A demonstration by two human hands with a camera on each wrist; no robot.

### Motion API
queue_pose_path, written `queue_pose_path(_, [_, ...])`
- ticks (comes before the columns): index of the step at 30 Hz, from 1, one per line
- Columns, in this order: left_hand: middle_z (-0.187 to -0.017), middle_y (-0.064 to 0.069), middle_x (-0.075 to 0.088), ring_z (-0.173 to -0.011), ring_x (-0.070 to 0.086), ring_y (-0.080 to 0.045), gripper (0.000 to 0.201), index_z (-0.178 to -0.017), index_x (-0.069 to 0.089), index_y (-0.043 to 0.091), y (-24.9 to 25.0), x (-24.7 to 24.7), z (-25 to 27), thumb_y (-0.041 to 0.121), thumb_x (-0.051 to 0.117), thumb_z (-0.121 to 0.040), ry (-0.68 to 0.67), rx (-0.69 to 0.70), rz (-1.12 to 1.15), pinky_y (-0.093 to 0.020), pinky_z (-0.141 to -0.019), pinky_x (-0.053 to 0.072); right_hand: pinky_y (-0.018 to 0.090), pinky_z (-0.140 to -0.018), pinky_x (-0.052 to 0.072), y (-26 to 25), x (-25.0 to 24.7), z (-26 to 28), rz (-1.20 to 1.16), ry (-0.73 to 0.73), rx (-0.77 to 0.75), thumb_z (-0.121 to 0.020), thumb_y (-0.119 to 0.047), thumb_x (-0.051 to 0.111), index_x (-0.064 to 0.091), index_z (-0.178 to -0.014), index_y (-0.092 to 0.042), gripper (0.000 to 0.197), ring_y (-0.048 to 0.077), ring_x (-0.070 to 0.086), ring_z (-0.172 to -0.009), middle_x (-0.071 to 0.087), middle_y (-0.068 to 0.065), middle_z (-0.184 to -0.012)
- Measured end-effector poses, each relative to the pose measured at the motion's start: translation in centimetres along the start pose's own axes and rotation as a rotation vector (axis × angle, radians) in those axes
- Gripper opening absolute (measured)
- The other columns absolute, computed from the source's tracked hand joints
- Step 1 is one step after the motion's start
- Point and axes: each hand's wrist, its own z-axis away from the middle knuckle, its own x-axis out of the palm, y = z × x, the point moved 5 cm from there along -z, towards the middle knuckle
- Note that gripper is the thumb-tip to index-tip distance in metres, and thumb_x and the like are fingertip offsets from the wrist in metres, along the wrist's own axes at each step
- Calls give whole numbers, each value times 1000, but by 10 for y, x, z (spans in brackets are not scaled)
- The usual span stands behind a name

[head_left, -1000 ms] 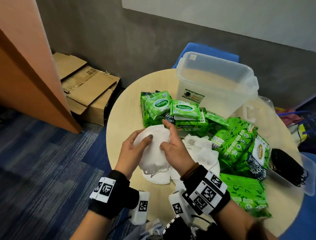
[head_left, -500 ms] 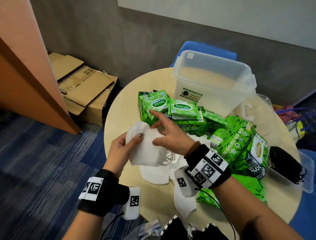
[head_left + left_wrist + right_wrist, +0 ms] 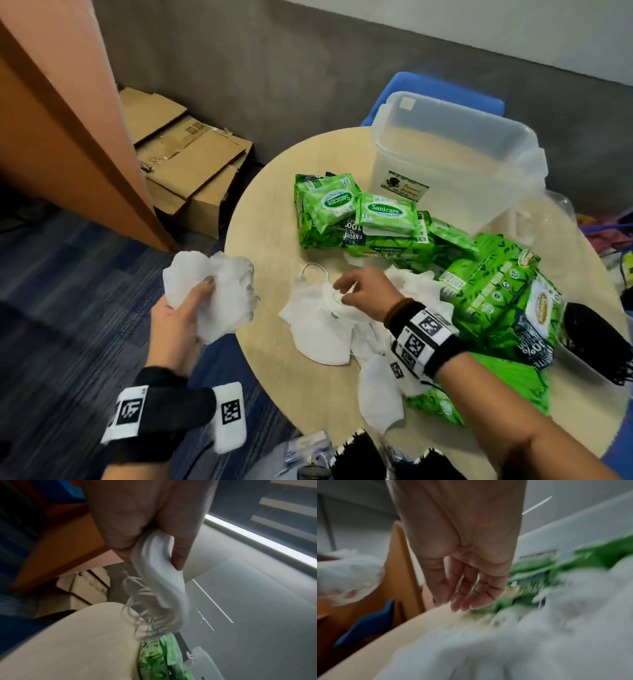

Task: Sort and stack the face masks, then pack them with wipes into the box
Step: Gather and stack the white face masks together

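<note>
The left hand (image 3: 181,322) is held off the near-left edge of the round worktop (image 3: 270,212), thumb and fingers closed around a bunch of white face masks (image 3: 212,291); the left wrist view shows the same bunch (image 3: 159,577) pinched edge-on with its ear loops hanging down. The right hand (image 3: 366,291) is over the loose pile of white masks (image 3: 322,325) lying on the worktop, its fingertips down at the top mask; the head view suggests a pinch, but the blurred right wrist view shows the fingers (image 3: 467,588) only loosely bent, so whether it has hold of a mask cannot be told. Behind the pile lie green packs of wipes (image 3: 359,216), two small ones stacked on larger ones, with more big green packs (image 3: 496,291) to the right. A clear plastic box (image 3: 455,161) stands open at the far side of the worktop, just behind the wipes. At the right edge, black masks (image 3: 592,339) sit in a clear tray. Flattened cardboard boxes (image 3: 191,161) lie on the floor to the left.
</note>
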Motion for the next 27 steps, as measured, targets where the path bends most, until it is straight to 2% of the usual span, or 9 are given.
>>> queue_pose_path(3, [-109,-2,73,-96,69,-14,20,-110,67,16,-20,-11,6,11,59,-93,40,-52,-12,-22,-72,58,27,-89,41,-3,53,3,174,-190,-79,-78,-17,72,61,-121,-17,45,18,48,-106,55,4,-121])
queue_pose_path(6, [-113,-6,71,-98,69,-16,25,-117,65,10,-30,-7,13,7,57,-93,10,-111,37,-26,-78,58,38,-96,38,-4,82,3,467,-221,-142,-76,-21,72,48,-130,-21,59,25,38,-118,47,3,-126])
queue_pose_path(9, [-112,-9,72,-101,69,-24,24,-113,66,8,-36,-3,18,6,60,-90,-9,-167,67,-39,-88,56,39,-90,35,-9,88,0,607,-177,-169,-79,-17,66,55,-114,-21,37,26,41,-113,57,2,-116])
queue_pose_path(12, [-113,-12,71,-101,68,-25,23,-112,66,6,-42,5,20,8,58,-91,-25,-219,110,-39,-88,55,37,-87,35,-8,85,1,624,-191,-177,-83,-18,62,64,-101,-18,18,25,43,-109,60,3,-108])
queue_pose_path(16, [-111,-10,72,-99,69,-20,22,-112,66,8,-48,20,24,15,53,-96,-68,-253,118,-32,-80,58,28,-68,40,-18,45,14,71,-104,-161,-78,-9,67,62,-80,-18,10,19,55,-84,61,1,-84])
queue_pose_path(20, [-114,-11,71,-105,68,-24,26,-117,64,5,-51,30,24,17,54,-96,-90,-264,78,-37,-87,56,40,-75,50,-32,-28,34,-201,13,-162,-75,-14,67,69,-86,-8,13,30,62,-80,68,17,-87])
queue_pose_path(22, [-114,-11,71,-105,68,-26,27,-118,63,4,-51,40,25,17,54,-96,-116,-276,69,-39,-87,56,39,-73,53,-49,-57,49,-421,-22,-204,-70,-14,66,73,-85,-11,17,24,66,-75,72,14,-84])
queue_pose_path(24, [-112,-12,71,-104,68,-27,26,-117,64,4,-51,51,25,18,54,-97,-152,-288,47,-41,-89,55,26,-69,54,-69,-73,61,-669,-119,-283,-67,-1,66,74,-84,-8,20,14,67,-72,74,4,-79])
queue_pose_path(27, [-110,-12,72,-103,67,-28,23,-114,66,10,-46,74,27,20,57,-96,-243,-277,-9,-41,-86,54,23,-65,55,-89,-63,68,-847,-274,-263,-66,4,73,74,-85,-2,20,15,68,-69,73,7,-80])
